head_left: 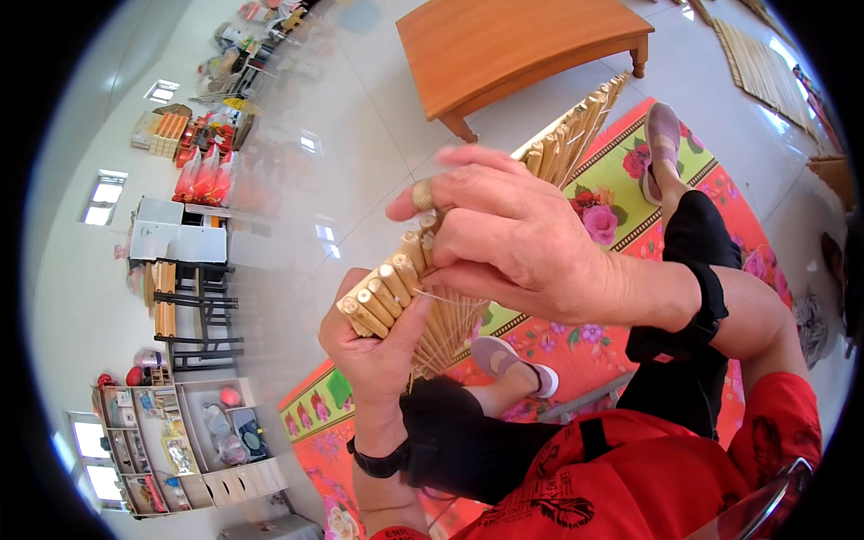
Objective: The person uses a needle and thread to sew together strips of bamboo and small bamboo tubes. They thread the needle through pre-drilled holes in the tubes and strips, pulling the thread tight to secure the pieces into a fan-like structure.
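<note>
A mat of straw-coloured reed stalks (387, 292) stretches from my left hand toward the far right, its cut ends facing up along one edge. My left hand (382, 346) is closed around the near end, its thumb pressing on the stalks. Over the middle of the mat, my right hand (513, 229) has its fingers curled in against the stalk ends, partly blurred. On one of its fingers sits a brass-coloured thimble-like band (421, 194). A thin pale thread (441, 296) runs from near my left thumb to beneath my right hand. What the right fingertips grip is hidden.
A low orange-brown wooden table (522, 45) stands ahead on the tiled floor. Under my feet lies a red and green floral floor mat (594, 333). Shelves (180, 432) and folded black-framed furniture (198, 306) line the left side. Another slatted mat (760, 67) lies far right.
</note>
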`<act>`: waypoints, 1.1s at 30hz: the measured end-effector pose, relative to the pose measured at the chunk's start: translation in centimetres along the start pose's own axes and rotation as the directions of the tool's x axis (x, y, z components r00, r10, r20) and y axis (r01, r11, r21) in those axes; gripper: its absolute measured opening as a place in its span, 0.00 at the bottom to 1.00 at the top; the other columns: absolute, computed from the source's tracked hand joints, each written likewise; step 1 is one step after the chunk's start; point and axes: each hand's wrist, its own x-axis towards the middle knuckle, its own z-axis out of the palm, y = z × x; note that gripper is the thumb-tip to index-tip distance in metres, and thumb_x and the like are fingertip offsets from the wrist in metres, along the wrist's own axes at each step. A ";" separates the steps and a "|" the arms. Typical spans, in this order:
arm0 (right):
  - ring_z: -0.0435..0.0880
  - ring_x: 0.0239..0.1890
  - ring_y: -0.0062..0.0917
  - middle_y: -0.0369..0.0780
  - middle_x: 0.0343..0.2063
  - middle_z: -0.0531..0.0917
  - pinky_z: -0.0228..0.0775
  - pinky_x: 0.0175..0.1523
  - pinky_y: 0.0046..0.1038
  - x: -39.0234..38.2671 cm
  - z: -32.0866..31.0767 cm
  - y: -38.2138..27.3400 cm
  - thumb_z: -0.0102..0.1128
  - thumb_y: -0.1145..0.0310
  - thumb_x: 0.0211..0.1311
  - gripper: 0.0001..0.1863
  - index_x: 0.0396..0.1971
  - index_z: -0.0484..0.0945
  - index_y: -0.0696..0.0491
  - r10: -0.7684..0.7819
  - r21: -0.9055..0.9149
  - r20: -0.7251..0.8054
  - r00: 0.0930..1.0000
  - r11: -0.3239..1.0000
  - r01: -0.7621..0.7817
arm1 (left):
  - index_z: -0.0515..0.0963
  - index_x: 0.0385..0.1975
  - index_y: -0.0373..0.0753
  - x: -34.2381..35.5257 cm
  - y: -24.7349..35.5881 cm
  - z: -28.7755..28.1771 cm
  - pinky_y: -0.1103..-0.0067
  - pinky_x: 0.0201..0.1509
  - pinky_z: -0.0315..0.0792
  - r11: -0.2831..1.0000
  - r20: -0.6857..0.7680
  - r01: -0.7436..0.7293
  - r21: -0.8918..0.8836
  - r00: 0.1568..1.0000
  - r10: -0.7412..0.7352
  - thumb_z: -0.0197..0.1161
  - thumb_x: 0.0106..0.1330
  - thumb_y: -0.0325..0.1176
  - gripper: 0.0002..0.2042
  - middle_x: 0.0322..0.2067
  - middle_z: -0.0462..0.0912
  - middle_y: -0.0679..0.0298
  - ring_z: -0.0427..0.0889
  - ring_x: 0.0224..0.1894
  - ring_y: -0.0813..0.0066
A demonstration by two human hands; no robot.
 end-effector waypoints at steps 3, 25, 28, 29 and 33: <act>0.81 0.50 0.36 0.39 0.46 0.83 0.73 0.53 0.37 0.5 -0.3 0.9 0.75 0.70 0.48 0.14 0.26 0.74 0.53 -0.022 0.044 0.075 0.997 0.999 0.019 | 0.78 0.30 0.33 -0.1 -0.3 -0.4 0.85 0.35 0.68 0.999 -0.010 0.031 -0.023 0.999 -0.031 0.73 0.54 0.19 0.09 0.28 0.76 0.72 0.72 0.30 0.87; 0.80 0.35 0.33 0.35 0.35 0.79 0.70 0.43 0.34 0.3 0.8 0.6 0.68 0.74 0.48 0.10 0.27 0.74 0.52 0.037 -0.024 0.024 0.999 0.999 -0.037 | 0.78 0.41 0.33 -1.2 -0.5 0.8 0.84 0.43 0.75 0.991 -0.128 0.097 0.088 0.988 -0.085 0.77 0.53 0.22 0.17 0.35 0.82 0.70 0.79 0.37 0.86; 0.80 0.37 0.33 0.35 0.35 0.78 0.72 0.44 0.37 0.0 1.0 0.8 0.69 0.74 0.48 0.10 0.27 0.74 0.52 0.018 -0.011 -0.051 0.999 1.000 -0.018 | 0.78 0.43 0.33 -1.1 -0.5 0.9 0.83 0.44 0.76 0.989 -0.140 0.108 0.101 0.986 -0.093 0.78 0.53 0.23 0.19 0.36 0.84 0.68 0.80 0.38 0.85; 0.81 0.37 0.33 0.35 0.35 0.79 0.73 0.43 0.37 0.0 0.9 0.8 0.69 0.73 0.47 0.11 0.27 0.74 0.52 -0.016 -0.056 -0.072 0.997 0.998 0.012 | 0.78 0.44 0.33 -1.1 -0.6 0.9 0.83 0.44 0.77 0.989 -0.142 0.109 0.105 0.985 -0.093 0.78 0.53 0.23 0.19 0.36 0.84 0.68 0.80 0.38 0.85; 0.81 0.36 0.34 0.36 0.37 0.80 0.74 0.38 0.36 -0.7 -1.1 -1.2 0.71 0.71 0.49 0.13 0.29 0.74 0.53 0.048 -0.127 0.016 0.999 0.991 -0.046 | 0.78 0.43 0.34 -0.9 -1.1 0.2 0.83 0.44 0.77 0.987 -0.158 0.084 0.140 0.986 -0.062 0.78 0.52 0.23 0.19 0.36 0.84 0.69 0.81 0.37 0.85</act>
